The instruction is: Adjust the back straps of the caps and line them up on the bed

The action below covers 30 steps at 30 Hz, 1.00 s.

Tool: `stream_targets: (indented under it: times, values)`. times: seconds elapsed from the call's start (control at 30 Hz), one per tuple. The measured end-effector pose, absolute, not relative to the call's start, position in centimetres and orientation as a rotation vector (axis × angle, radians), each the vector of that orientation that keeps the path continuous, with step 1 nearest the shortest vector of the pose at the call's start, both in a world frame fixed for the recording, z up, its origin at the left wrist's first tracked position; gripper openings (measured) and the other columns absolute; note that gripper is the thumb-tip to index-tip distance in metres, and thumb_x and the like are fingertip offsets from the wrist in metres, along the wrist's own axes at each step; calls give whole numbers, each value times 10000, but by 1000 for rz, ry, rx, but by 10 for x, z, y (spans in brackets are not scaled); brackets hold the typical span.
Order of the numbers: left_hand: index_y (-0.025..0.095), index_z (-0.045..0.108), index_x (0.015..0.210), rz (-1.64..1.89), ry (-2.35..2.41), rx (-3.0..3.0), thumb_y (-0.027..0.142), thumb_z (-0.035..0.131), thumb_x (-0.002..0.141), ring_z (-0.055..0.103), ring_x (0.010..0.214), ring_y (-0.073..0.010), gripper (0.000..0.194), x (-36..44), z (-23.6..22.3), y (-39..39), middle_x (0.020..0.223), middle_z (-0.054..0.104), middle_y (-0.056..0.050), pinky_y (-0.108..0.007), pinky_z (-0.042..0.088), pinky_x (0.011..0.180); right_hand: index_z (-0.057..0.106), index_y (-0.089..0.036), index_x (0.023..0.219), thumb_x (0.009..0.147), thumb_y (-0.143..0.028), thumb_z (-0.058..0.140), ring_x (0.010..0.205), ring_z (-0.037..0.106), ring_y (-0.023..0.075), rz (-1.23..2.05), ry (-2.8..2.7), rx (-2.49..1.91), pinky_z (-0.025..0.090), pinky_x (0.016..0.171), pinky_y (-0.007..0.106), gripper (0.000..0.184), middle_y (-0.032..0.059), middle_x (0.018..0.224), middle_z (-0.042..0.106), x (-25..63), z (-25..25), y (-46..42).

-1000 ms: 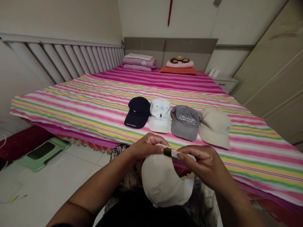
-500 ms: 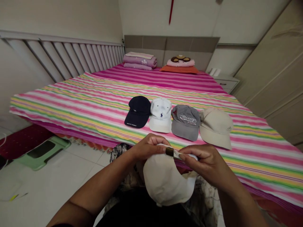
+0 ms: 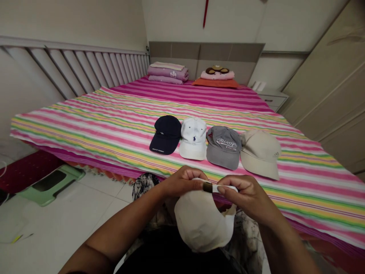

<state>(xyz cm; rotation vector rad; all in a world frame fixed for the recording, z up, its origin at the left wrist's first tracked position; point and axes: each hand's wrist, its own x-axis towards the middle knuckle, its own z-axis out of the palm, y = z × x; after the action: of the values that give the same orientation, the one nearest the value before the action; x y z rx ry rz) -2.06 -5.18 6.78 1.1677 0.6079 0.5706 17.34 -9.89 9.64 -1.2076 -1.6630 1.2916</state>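
A cream baseball cap (image 3: 201, 220) rests over my lap with its back opening and strap facing up. My left hand (image 3: 185, 182) is closed on the strap beside its dark buckle (image 3: 208, 187). My right hand (image 3: 242, 190) pinches the white strap (image 3: 216, 188) to the right of the buckle, between thumb and fingers. Beyond my hands, side by side on the bed, lie a navy cap (image 3: 167, 133), a white cap (image 3: 194, 139), a grey cap (image 3: 224, 146) and a beige cap (image 3: 261, 152).
The striped bed sheet (image 3: 85, 125) covers the bed in front of me. Folded purple bedding (image 3: 167, 72) and a pink and orange stack (image 3: 216, 78) sit by the headboard (image 3: 173, 51). A green stool (image 3: 54, 186) stands on the floor at left; a nightstand (image 3: 273, 99) is far right.
The strap and buckle in my hands have shifted slightly right and down, and the strap lies straighter between my fingers. Both hands keep their hold; the row of caps is unmoved.
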Motion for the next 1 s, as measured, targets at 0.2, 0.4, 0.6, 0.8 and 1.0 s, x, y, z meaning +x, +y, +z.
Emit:
stream_targets:
  times: [0.2,0.4,0.6,0.8,1.0]
  values:
    - [127,602,795,723,560,1188,307,688,644,501,529,-56,250,-16,65,-55,664,588,-1,-164,367,500,604,-135,640,737,-361,593,414,416,82,1317,-1630,-1198,325,397,208,246,-8,489,501,172,94,-100]
    - [123,594,734,868,614,1183,267,689,642,507,518,-65,196,-14,58,-59,640,590,-7,-175,381,492,589,-133,609,687,-401,618,390,363,73,1350,-1483,-1242,275,383,212,281,-18,449,464,165,89,-98]
    - [138,607,845,853,541,1254,234,722,591,532,590,-82,294,-19,53,-59,734,613,-19,-186,407,540,582,-138,619,662,-393,644,383,307,50,1386,-1283,-1217,227,376,190,266,-41,426,435,159,76,-97]
    - [131,622,794,1018,685,1490,251,733,575,549,650,-110,274,-17,49,-60,734,628,-34,-219,436,604,550,-145,594,651,-384,656,350,284,40,1487,-1111,-1122,207,352,181,267,-67,405,378,154,66,-97]
    - [132,634,822,1170,677,1823,274,690,638,597,697,-156,240,-17,51,-60,758,661,-67,-265,462,652,549,-148,592,661,-359,655,332,301,42,1532,-1088,-1078,211,339,180,247,-66,401,388,151,65,-98]
